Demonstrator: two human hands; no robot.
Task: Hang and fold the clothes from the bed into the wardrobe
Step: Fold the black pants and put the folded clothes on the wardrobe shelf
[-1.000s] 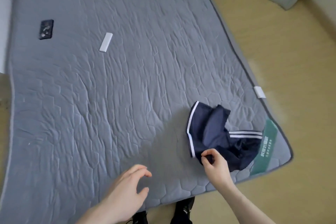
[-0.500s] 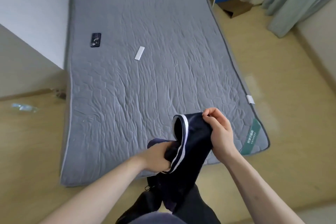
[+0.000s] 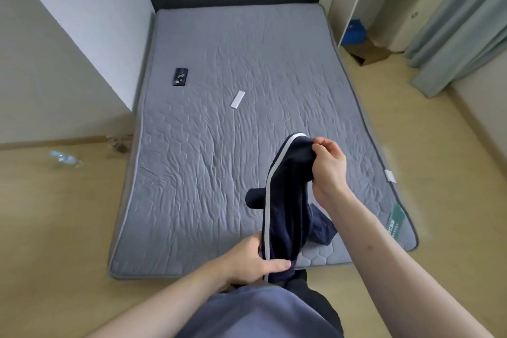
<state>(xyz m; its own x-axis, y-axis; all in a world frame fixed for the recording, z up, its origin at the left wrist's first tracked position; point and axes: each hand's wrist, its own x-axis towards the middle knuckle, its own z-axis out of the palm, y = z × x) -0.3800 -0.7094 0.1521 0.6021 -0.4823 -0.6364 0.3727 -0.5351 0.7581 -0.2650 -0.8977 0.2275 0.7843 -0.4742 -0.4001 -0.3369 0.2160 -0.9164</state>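
While both hands are closed on it, the navy shorts (image 3: 285, 200) hang in the air above the near right part of the bed (image 3: 219, 145), clear of the grey quilted cover. The right hand (image 3: 326, 166) holds the upper end, its fingers and thumb curled tight round a bunched fold of the dark cloth, with a white-trimmed edge looping over just left of that grip. From there the cloth drops down and toward the person, a white stripe running along its left side the whole way. The left hand (image 3: 255, 261) takes the lower end, thumb laid flat across the front of the fabric and the other fingers tucked behind it (how far they wrap round cannot be seen). Between the two grips the cloth is slack and twisted, with one loose flap sticking out left of the stripe and another, slightly paler, hanging out to the right below the right wrist.

Well beyond the right hand's grip, up the bed and to the left, a small white remote (image 3: 237, 99) lies flat, and farther left still, near the bed's edge, a dark phone (image 3: 180, 77).
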